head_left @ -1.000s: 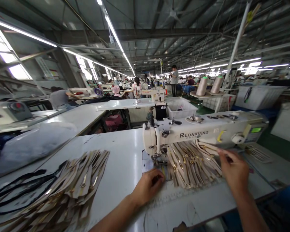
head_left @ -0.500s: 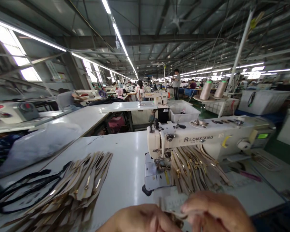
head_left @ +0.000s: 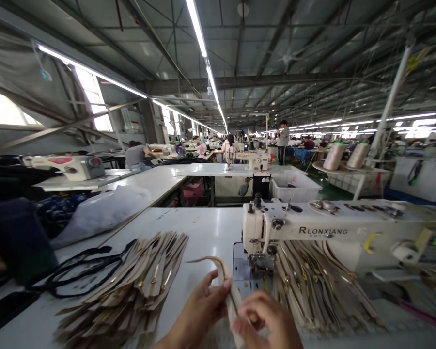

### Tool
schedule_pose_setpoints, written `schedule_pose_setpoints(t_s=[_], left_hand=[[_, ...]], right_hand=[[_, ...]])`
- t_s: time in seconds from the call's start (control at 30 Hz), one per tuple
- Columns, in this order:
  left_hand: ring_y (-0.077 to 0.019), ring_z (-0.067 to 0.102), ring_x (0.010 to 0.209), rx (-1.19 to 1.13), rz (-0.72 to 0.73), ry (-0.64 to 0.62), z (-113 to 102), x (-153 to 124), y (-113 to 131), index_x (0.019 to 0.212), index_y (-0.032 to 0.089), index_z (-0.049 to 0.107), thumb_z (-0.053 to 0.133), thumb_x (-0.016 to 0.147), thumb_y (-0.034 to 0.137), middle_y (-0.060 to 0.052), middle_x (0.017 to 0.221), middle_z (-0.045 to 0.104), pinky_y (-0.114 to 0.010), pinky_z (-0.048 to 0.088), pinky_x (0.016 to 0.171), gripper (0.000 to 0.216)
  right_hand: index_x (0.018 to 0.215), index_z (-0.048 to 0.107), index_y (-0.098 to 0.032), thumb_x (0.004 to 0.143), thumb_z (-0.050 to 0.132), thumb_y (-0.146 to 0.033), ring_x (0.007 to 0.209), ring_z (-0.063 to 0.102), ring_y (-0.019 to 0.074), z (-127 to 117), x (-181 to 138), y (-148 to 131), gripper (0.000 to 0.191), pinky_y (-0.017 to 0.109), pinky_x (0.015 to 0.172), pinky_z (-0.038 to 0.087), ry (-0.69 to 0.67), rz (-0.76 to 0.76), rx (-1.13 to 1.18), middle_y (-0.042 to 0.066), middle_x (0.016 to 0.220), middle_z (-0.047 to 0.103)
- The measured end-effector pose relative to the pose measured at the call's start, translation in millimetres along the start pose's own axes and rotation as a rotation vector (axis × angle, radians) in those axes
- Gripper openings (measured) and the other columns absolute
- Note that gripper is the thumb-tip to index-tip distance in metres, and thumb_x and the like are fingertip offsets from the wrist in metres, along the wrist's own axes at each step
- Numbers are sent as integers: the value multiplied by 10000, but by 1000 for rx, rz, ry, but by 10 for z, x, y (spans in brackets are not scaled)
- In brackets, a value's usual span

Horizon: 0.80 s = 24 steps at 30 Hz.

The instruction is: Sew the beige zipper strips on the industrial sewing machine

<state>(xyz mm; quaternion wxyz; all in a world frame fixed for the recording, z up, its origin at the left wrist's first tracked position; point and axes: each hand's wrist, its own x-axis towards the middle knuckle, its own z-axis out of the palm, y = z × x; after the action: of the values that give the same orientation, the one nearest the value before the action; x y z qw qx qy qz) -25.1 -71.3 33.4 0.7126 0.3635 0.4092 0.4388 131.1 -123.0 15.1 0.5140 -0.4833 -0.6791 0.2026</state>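
Observation:
My left hand (head_left: pixel 198 312) and my right hand (head_left: pixel 265 322) are together low in the view, both closed on one beige zipper strip (head_left: pixel 223 276) that arcs up and leftward from my fingers. Just beyond them stands a white sewing machine (head_left: pixel 312 228) with its needle head (head_left: pixel 261 264) above the table. A heap of beige zippers (head_left: pixel 316 286) lies under the machine arm to the right of my hands. Another pile of beige zippers (head_left: pixel 138 286) lies to the left on the white table (head_left: pixel 203 228).
Black cords (head_left: pixel 76 271) and a dark bin (head_left: pixel 18 237) lie at the left. A clear plastic bag (head_left: pixel 101 211) rests behind them. Two thread cones (head_left: pixel 345 155) stand on a stand at the right. Other people work at machines further back.
My right hand left the zipper heap under the machine and joined my left hand near me. Both now hold one zipper strip up. The view has tilted upward and leftward.

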Motion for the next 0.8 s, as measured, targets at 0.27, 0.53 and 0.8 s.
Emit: schedule_pose_setpoints(t_s=[0.27,0.53,0.8], left_hand=[[-143,627,672,42,99,-46,297,419,29,869,111,676,871,562,480,-62,763,713,-236,504,678,518],[-119,578,543,-10,54,4,232,782,-333,757,86,684,886,489,522,-61,656,668,-226,463,547,551],[-128,593,512,-57,39,79,240,818,-385,677,100,656,842,605,458,-54,586,646,-220,464,514,409]], right_hand=[[768,566,-196,847,387,-741,386,551,125,109,266,287,579,197,381,382,-131,476,227,-5,510,592],[690,605,-214,897,263,-701,697,678,230,110,349,482,630,279,618,460,2,272,-186,130,722,719],[603,437,-247,921,228,-660,404,512,158,213,295,501,561,275,463,332,-97,316,-171,-3,432,484]])
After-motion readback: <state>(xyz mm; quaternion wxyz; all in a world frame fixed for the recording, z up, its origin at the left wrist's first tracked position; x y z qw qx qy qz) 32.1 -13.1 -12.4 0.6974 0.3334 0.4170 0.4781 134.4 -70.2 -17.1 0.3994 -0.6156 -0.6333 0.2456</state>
